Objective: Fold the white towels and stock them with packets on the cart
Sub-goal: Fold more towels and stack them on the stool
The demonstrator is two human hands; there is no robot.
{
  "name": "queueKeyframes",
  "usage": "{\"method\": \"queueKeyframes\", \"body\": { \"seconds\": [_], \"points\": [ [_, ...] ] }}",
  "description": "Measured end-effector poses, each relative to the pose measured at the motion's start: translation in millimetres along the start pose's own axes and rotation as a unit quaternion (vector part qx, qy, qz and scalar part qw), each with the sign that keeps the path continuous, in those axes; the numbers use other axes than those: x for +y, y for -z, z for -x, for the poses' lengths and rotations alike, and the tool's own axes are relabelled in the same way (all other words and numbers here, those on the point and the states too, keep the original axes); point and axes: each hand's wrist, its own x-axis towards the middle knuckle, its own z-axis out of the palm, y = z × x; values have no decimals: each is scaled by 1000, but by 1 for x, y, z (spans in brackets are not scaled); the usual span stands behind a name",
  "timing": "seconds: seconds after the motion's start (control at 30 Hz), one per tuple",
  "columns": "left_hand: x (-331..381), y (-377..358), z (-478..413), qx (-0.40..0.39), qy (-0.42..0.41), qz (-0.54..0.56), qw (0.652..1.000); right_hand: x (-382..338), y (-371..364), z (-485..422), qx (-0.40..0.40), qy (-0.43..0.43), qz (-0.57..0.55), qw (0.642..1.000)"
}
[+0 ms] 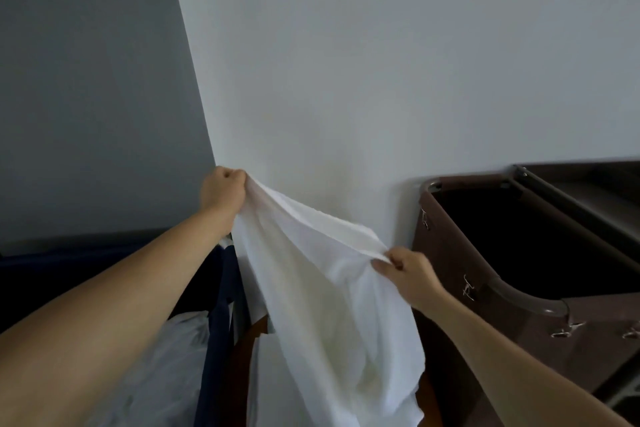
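At frame centre the white towel point(311, 295) hangs limp from 2 hands. The left hand point(223, 192) fists its top edge and the right hand point(410, 274) pinches that edge lower right. It looks light, soft and floppy, so it is best gripped at the corners.

Hotel hskpg area: brown linen cart point(446, 246)

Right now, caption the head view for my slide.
The left hand and right hand hold a white towel up by its edge, beside a brown cart.
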Motion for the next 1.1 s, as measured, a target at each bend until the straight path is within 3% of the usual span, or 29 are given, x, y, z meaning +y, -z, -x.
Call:
{"method": "queueKeyframes", "body": {
  "seconds": [0.07, 0.13, 0.2, 0.27, 0.33, 0.47, 0.53, 0.67, 0.77, 0.8, 0.87, 0.9, 0.97, 1.0, 1.1],
  "points": [
    [-15, 5, 1, -45, -17, -112, 993, -28, 20, -8, 13, 41, -16, 999],
    [-18, 5, 12, -154, -80, -186, 967, -58, 28, -13, 5, 91, -2, 996],
    [-10, -5, 30, -325, -192, -252, 891, -81, 24, -15, -24, 129, 13, 991],
    [0, -21, 58, -473, -239, -269, 804, -95, 16, -13, -62, 159, 12, 985],
    [-5, -37, 72, -534, -205, -246, 783, -97, 9, -7, -93, 165, -2, 982],
    [-17, -50, 76, -448, -241, -265, 819, -74, 0, 6, -90, 89, -101, 987],
    [-11, -50, 78, -416, -252, -210, 848, -56, -3, 13, -111, 27, -135, 984],
    [14, -45, 74, -330, -200, -48, 921, -26, -12, 28, -177, -34, -25, 983],
    [22, -37, 64, -305, -171, 40, 936, -19, -9, 31, -150, -68, -38, 986],
    [19, -32, 59, -307, -176, 23, 935, -20, -4, 29, -124, -66, -41, 989],
    [2, -24, 45, -313, -197, -113, 922, -27, 9, 22, -66, -58, -42, 995],
    [-9, -19, 37, -327, -198, -218, 898, -31, 16, 17, -45, -51, -42, 997],
    [-28, -14, 36, -395, -174, -394, 811, -41, 25, 8, -42, -10, -20, 999],
    [-35, -17, 42, -430, -164, -419, 783, -49, 25, 5, -59, 17, -2, 998],
    [-37, -40, 77, -484, -203, -317, 790, -69, 12, 3, -119, 83, 61, 988]
  ]
}}
